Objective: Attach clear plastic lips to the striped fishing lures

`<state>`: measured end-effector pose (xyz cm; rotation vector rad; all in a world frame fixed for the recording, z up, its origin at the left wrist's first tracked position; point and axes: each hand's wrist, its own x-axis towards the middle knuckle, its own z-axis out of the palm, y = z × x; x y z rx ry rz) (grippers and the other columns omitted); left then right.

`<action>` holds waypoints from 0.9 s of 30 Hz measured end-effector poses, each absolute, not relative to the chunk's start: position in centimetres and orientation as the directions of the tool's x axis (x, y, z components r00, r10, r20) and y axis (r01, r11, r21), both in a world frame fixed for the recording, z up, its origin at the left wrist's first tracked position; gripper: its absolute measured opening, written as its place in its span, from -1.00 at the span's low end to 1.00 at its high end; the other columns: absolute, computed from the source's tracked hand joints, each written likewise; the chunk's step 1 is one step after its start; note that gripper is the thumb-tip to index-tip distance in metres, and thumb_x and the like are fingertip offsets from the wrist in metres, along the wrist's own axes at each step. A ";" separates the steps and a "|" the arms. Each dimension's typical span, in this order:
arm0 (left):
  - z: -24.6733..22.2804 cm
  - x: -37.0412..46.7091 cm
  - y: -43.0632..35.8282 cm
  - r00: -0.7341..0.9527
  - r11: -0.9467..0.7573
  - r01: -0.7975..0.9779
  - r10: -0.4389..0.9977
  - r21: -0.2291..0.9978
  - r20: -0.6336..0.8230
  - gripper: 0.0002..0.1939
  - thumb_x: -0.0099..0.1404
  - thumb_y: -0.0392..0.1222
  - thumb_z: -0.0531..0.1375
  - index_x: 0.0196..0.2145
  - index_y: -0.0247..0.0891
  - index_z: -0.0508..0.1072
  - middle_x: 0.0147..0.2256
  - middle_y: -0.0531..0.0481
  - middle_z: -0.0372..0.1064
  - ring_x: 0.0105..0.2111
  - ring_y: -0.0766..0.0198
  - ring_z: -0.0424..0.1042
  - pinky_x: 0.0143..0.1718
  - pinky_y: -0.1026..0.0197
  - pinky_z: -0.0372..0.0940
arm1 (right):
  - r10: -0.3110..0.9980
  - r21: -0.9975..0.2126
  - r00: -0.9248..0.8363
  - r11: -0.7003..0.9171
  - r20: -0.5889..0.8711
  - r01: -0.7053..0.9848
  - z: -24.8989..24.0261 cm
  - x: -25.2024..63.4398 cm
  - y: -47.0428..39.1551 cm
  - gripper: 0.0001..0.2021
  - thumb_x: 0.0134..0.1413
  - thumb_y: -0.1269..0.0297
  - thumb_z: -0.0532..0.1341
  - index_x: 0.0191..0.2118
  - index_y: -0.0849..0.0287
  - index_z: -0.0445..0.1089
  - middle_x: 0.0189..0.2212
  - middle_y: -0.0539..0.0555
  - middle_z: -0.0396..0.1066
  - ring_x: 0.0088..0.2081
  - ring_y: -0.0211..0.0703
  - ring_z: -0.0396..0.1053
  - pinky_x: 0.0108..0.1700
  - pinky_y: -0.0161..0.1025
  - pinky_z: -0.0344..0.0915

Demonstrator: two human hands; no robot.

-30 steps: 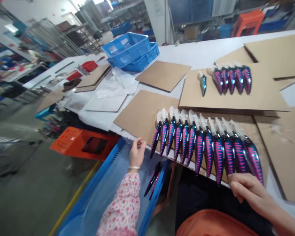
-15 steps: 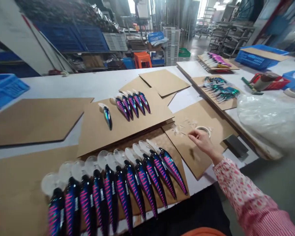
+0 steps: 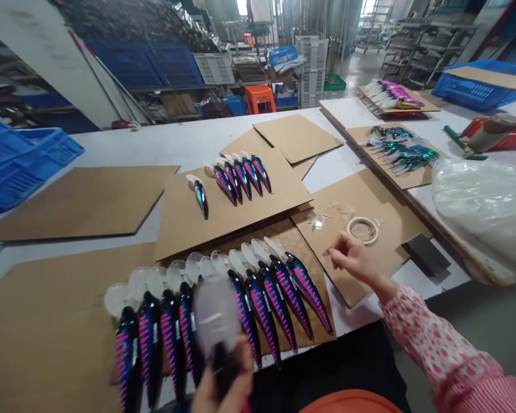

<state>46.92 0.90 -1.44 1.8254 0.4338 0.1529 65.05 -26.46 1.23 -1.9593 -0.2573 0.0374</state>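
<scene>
At the bottom edge my left hand (image 3: pixel 226 384) is closed around a fishing lure (image 3: pixel 224 361), its black head and clear lip pointing up; motion blurs both. Behind it, a row of blue-black lures with pink stripes (image 3: pixel 264 310) lies on brown cardboard (image 3: pixel 313 275), clear lips toward the far side. My right hand (image 3: pixel 350 258) hovers to the right of the row, thumb and fingers pinched together; whatever is between them is too small to make out. Just beyond it are a roll of tape (image 3: pixel 362 230) and small clear pieces (image 3: pixel 317 220) on another cardboard sheet (image 3: pixel 339 287).
Farther back, smaller lures (image 3: pixel 243 178) lie on a raised cardboard sheet (image 3: pixel 176 223). A dark block (image 3: pixel 425 255) sits at the right edge, near a plastic bag (image 3: pixel 477 212). Blue crates (image 3: pixel 30 166) stand at left. Green lures (image 3: pixel 406 152) lie on the right-hand table.
My left hand has come into view at the bottom with a lure. My right hand has drawn back from the clear pieces toward me. The view has shifted slightly left.
</scene>
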 end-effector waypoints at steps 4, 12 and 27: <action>-1.6 46.9 -3.2 0.932 -0.166 0.312 0.245 0.935 -0.267 -0.40 0.19 0.15 0.24 0.11 -0.18 0.38 0.09 -0.20 0.43 0.13 -0.07 0.39 0.13 -0.04 0.34 | 0.231 -0.985 0.958 0.074 0.167 0.154 2.5 59.8 -23.3 -0.87 0.16 0.23 0.23 -0.27 0.14 0.27 -0.38 0.04 0.48 -0.46 -0.28 0.41 -0.45 -0.37 0.35; -1.5 46.5 -6.3 0.947 -0.226 0.261 0.249 0.939 -0.203 -0.48 0.28 0.14 0.15 0.09 -0.22 0.30 0.06 -0.24 0.39 0.12 0.01 0.37 0.19 -0.03 0.25 | 0.183 -0.871 0.885 -0.180 0.427 0.457 4.1 57.8 -20.9 -0.92 0.18 0.38 0.19 -0.22 0.14 0.43 -0.45 0.01 0.37 -0.48 -0.29 0.31 -0.43 -0.34 0.30; -1.8 46.0 -6.3 0.936 -0.318 0.242 0.325 0.917 -0.134 -0.47 0.28 0.10 0.18 0.09 -0.23 0.27 0.01 -0.26 0.43 0.02 -0.02 0.45 0.02 0.00 0.35 | 0.386 -0.754 0.773 -0.240 0.504 0.612 4.7 56.3 -19.2 -0.90 0.24 0.38 0.17 -0.14 0.13 0.34 -0.39 0.05 0.40 -0.41 -0.24 0.36 -0.39 -0.35 0.33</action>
